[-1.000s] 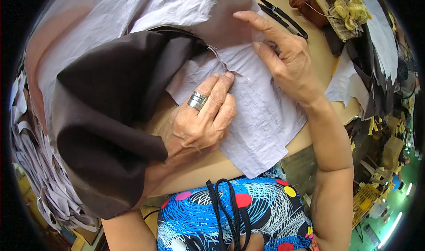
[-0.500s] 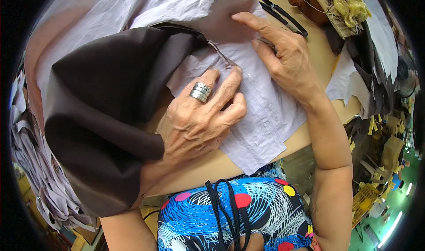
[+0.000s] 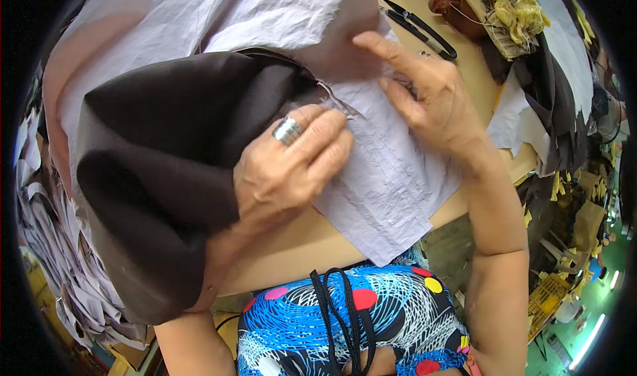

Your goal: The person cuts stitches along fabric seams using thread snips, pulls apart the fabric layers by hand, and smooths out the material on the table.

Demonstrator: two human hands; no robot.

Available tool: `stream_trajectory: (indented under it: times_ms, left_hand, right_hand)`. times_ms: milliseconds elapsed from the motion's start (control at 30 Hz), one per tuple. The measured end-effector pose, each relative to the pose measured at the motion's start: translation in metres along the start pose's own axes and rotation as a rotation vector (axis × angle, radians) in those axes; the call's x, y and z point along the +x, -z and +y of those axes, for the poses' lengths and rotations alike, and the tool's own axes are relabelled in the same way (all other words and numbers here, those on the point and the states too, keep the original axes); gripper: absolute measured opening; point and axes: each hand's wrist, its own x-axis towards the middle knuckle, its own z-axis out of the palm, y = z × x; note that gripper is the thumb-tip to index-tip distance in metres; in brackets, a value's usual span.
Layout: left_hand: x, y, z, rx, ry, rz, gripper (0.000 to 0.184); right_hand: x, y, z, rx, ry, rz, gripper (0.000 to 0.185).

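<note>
My left hand (image 3: 292, 164), slightly blurred and with wide silver-coloured rings on one finger, is closed. Its fingertips gather a fold of pale lavender cloth (image 3: 385, 170) near a seam. Dark brown cloth (image 3: 159, 111) joins the lavender piece there and drapes over my left wrist and forearm. My right hand (image 3: 431, 94) rests at the lavender cloth's right side, index finger and thumb apart and its other fingers curled. A small shiny spot shows by its knuckles; I cannot tell what it is.
Black thread snips (image 3: 421, 30) lie on the tan table (image 3: 279, 250) beyond my right hand. A bundle of yellowish threads (image 3: 524, 18) is at the upper right, near dark and pale cloth scraps (image 3: 521, 121). Piled grey-lavender cloth (image 3: 73, 263) hangs at the left. A yellow basket (image 3: 547, 296) stands below right.
My left hand has drawn slightly left, and its fingers have curled in from spread on the cloth. The lavender and brown cloth shifted slightly. My right hand has barely moved.
</note>
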Motion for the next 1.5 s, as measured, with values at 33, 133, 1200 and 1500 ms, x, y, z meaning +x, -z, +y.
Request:
stream_trajectory:
  times_ms: [33,133,1200,1500]
  left_hand:
    - [0.000,-0.001,-0.001,0.021,0.005,-0.006,0.030]
    - [-0.006,-0.002,-0.004,0.092,-0.014,-0.081,0.029]
    - [-0.006,-0.011,-0.002,0.274,-0.162,0.039,0.018]
    - [-0.002,-0.002,0.005,0.304,-0.081,-0.068,0.024]
  right_hand:
    - [0.003,0.001,0.000,0.005,0.019,0.033,0.054]
    - [0.009,0.001,0.001,0.025,0.073,0.116,0.059]
    - [0.010,-0.010,0.000,0.160,0.008,0.120,0.052]
    - [0.013,-0.015,0.004,0.200,0.119,0.237,0.048]
